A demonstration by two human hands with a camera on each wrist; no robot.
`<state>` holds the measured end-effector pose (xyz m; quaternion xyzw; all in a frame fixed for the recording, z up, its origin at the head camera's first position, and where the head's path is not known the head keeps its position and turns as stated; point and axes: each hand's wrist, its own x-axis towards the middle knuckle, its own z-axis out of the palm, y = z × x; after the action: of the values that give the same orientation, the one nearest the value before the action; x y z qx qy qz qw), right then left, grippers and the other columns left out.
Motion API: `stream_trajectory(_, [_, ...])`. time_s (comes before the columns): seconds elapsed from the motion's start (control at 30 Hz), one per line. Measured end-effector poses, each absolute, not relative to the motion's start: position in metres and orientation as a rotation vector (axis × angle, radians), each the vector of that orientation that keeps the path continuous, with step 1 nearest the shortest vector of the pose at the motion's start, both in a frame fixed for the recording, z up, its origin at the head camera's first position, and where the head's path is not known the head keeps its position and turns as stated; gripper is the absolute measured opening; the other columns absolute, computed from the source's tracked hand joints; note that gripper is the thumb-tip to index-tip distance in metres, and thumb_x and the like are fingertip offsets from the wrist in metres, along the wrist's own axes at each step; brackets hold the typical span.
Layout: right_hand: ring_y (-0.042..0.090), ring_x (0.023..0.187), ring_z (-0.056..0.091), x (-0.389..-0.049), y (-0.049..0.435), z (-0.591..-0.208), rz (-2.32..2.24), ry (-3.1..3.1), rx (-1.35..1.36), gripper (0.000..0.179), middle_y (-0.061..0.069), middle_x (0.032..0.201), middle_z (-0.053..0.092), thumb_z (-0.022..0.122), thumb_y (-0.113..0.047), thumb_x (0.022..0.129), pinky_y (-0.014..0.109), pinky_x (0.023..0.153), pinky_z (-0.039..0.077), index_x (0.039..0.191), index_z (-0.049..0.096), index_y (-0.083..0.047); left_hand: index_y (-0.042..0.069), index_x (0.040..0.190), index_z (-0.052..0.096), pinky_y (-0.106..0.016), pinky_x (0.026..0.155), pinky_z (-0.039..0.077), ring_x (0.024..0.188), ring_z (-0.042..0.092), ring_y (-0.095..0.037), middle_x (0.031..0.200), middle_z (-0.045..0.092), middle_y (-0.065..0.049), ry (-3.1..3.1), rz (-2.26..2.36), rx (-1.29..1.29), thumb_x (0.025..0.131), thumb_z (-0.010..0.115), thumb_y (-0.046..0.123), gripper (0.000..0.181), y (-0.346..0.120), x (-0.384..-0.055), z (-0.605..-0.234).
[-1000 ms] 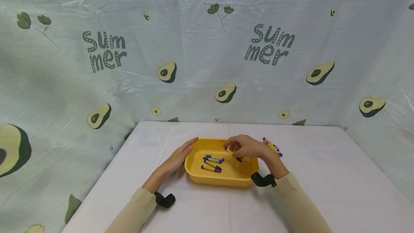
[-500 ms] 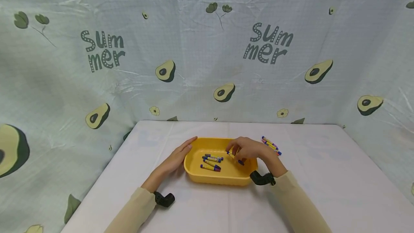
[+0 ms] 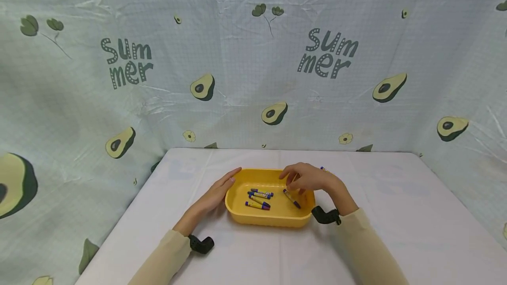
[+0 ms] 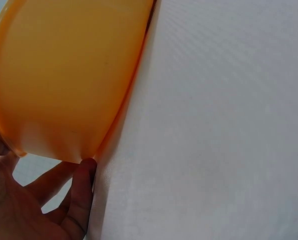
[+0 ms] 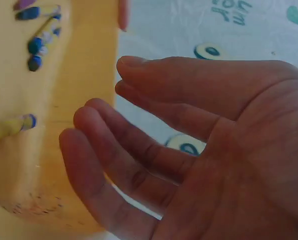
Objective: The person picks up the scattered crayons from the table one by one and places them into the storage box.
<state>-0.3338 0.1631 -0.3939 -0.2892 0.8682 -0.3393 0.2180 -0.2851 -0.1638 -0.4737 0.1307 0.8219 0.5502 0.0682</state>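
A yellow tray sits on the table, several crayons with yellow wrappers lying in its left half. Another crayon, dark-tipped, lies slanted on the tray's right side. My left hand rests against the tray's left end with fingers extended; in the left wrist view its fingertips touch the outer wall. Above the right part of the tray hovers my right hand, its fingers loosely bent and apart. The right wrist view shows nothing between those fingers, with the lone crayon off beyond them.
On the table behind my right hand, the end of a crayon peeks out; the hand hides whatever is beside it. A white cloth covers the table. A patterned curtain hangs behind it.
My right hand has let go of a crayon, which now lies in the tray's right side. The hand has then lifted slightly away from it. My left hand has stayed at the tray.
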Motion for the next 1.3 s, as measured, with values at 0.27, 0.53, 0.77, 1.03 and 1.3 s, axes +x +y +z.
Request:
stream_trajectory(0.27, [0.031,0.099,0.068,-0.340,0.198,-0.382,-1.004,2.465,-0.817,0.040,0.022,0.120,0.068,0.068,-0.012,0.098,0.038,0.080,0.063,0.136,0.062,-0.001,0.023,0.164,0.030,-0.055,0.130,0.018,0.159,0.026,-0.033,0.172,0.027,-0.008,2.474,1.660,0.380,0.115,0.030,0.033,0.051,-0.165,-0.284,-0.474])
stream_trajectory(0.53, [0.033,0.101,0.070,-0.352,0.226,-0.389,-0.992,2.608,-0.748,0.039,0.025,0.124,0.067,0.067,-0.013,0.098,0.047,0.088,0.063,0.135,0.062,-0.003,0.023,0.164,0.030,-0.055,0.131,0.017,0.160,0.024,-0.032,0.172,0.026,-0.007,2.481,1.650,0.380,0.115,0.029,0.033,0.050,-0.166,-0.283,-0.475])
stream_trajectory(0.77, [0.034,0.101,0.070,-0.361,0.243,-0.402,-0.936,2.705,-0.664,0.040,0.026,0.124,0.068,0.069,-0.016,0.097,0.044,0.086,0.063,0.134,0.062,0.000,0.023,0.164,0.030,-0.055,0.131,0.016,0.160,0.024,-0.032,0.172,0.027,-0.007,2.475,1.658,0.378,0.115,0.029,0.033,0.050,-0.166,-0.281,-0.475])
stream_trajectory(1.03, [0.043,0.114,0.065,-0.370,0.256,-0.415,-0.879,2.914,-0.500,0.042,0.027,0.125,0.068,0.067,-0.019,0.098,0.055,0.093,0.058,0.135,0.062,0.001,0.024,0.164,0.030,-0.055,0.131,0.017,0.160,0.025,-0.032,0.172,0.027,-0.007,2.478,1.660,0.375,0.115,0.030,0.035,0.051,-0.165,-0.282,-0.473])
stream_trajectory(1.3, [0.046,0.121,0.061,-0.381,0.263,-0.433,-0.928,2.912,-0.347,0.045,0.029,0.135,0.062,0.063,-0.021,0.100,0.059,0.100,0.054,0.139,0.059,0.001,0.024,0.164,0.030,-0.056,0.131,0.017,0.159,0.026,-0.033,0.172,0.028,-0.007,2.482,1.659,0.365,0.115,0.030,0.035,0.051,-0.162,-0.281,-0.471])
